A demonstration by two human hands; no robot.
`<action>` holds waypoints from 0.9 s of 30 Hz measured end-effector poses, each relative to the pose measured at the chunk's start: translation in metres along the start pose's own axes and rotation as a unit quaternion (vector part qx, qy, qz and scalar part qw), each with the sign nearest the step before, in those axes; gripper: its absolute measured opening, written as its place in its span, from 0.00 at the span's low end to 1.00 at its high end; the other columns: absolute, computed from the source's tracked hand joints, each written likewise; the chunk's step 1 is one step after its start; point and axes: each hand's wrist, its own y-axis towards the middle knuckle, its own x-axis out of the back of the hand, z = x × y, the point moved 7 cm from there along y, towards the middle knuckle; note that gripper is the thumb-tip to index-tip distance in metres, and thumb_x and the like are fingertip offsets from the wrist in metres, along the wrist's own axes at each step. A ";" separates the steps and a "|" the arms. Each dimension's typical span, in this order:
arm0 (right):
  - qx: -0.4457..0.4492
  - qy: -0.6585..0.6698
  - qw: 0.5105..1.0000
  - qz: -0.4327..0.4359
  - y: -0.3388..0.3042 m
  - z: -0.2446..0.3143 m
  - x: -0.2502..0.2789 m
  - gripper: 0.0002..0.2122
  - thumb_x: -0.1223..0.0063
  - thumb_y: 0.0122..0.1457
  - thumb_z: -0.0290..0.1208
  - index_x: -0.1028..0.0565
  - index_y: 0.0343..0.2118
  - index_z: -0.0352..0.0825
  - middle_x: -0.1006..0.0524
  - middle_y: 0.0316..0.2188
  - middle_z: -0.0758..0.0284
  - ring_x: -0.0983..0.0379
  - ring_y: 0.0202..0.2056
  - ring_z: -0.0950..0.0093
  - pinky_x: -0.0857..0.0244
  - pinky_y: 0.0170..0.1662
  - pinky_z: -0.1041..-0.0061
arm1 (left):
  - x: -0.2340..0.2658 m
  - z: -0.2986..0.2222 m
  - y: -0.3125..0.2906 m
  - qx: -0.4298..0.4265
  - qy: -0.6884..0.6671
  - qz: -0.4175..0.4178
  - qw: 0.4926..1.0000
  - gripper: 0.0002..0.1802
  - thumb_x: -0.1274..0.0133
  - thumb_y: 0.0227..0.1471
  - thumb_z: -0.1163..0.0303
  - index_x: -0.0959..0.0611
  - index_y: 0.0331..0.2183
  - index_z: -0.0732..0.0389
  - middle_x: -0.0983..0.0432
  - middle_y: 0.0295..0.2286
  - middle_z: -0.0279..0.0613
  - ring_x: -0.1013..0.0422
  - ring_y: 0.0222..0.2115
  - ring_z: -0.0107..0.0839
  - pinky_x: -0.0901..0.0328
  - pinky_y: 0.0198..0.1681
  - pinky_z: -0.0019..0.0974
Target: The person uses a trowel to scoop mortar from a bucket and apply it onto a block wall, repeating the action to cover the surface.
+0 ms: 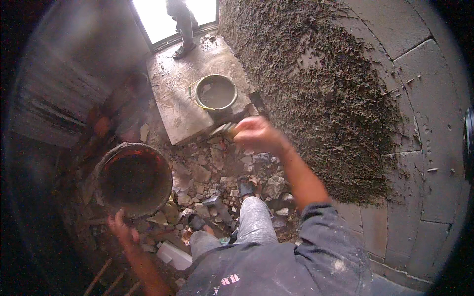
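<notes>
My right hand (256, 134) is closed around a small hand tool (225, 129) with a pale handle and a greyish end. Motion blurs it, so its exact kind is unclear. The tool is over the rubble, just in front of the slab's near edge. On the left, my left hand (123, 229) has its fingers apart beside the near rim of a big round tub (168, 185). Whether the fingertips touch that rim I cannot tell. The tub's inside is dark. To my right, rough wet mortar (321, 108) coats much of the block wall.
A bucket (236, 96) of greyish liquid with a yellow handle stands on a concrete slab (170, 106). Broken rubble (200, 175) lies around my feet, with a white block (174, 255) at lower left. A person (185, 29) stands in the bright doorway. Bare blocks (434, 103) line the right.
</notes>
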 end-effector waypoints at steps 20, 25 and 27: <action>0.126 -0.763 0.579 -0.259 -0.143 0.084 -0.163 0.04 0.44 0.54 0.32 0.24 0.26 0.40 0.23 0.25 0.66 0.22 0.29 0.68 0.28 0.32 0.67 | -0.137 0.004 -0.085 -0.047 0.040 0.354 0.933 0.05 0.45 0.49 0.78 0.23 0.31 0.63 0.27 0.28 0.31 0.33 0.28 0.22 0.36 0.33 0.30; 0.093 -0.763 0.631 -0.108 -0.129 0.035 -0.243 0.05 0.45 0.52 0.31 0.24 0.31 0.38 0.22 0.28 0.66 0.22 0.33 0.68 0.30 0.34 0.68 | -0.109 -0.034 -0.104 -0.105 0.034 0.368 0.923 0.06 0.46 0.49 0.79 0.21 0.33 0.65 0.24 0.29 0.32 0.31 0.28 0.22 0.35 0.33 0.30; 0.103 -0.738 0.660 -0.100 -0.127 0.048 -0.254 0.05 0.46 0.51 0.31 0.24 0.31 0.38 0.22 0.29 0.65 0.22 0.33 0.68 0.30 0.34 0.67 | -0.091 -0.037 -0.089 -0.126 0.086 0.362 0.920 0.11 0.44 0.50 0.78 0.18 0.38 0.67 0.19 0.34 0.35 0.26 0.32 0.24 0.31 0.38 0.31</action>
